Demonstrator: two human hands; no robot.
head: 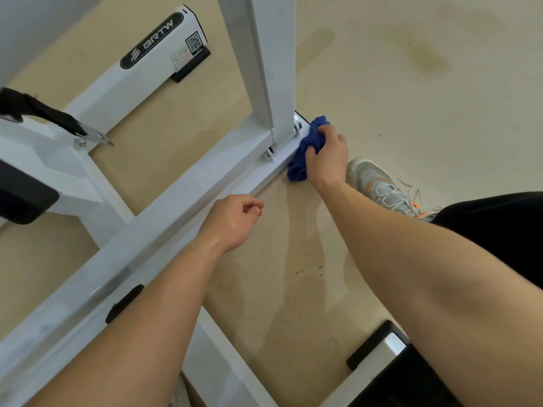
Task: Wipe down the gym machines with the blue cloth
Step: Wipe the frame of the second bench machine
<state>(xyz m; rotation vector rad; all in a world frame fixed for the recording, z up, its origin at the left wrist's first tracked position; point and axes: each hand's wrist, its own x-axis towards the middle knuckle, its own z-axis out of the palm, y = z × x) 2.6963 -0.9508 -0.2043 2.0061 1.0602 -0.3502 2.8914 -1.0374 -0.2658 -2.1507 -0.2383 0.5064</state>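
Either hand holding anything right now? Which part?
The right hand grips the bunched blue cloth around its middle, against the end of the white base bar. The left hand holds nothing, fingers loosely curled.

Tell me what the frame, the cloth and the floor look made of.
Frame: likely metal tubing with glossy white paint; it shows straight box sections, bolts and soft glare.
Cloth: soft fabric, maybe microfibre; fuzzy blue folds bunch in the right hand.
Floor: a smooth beige sheet or coating, perhaps vinyl; it has a faint sheen and stains.
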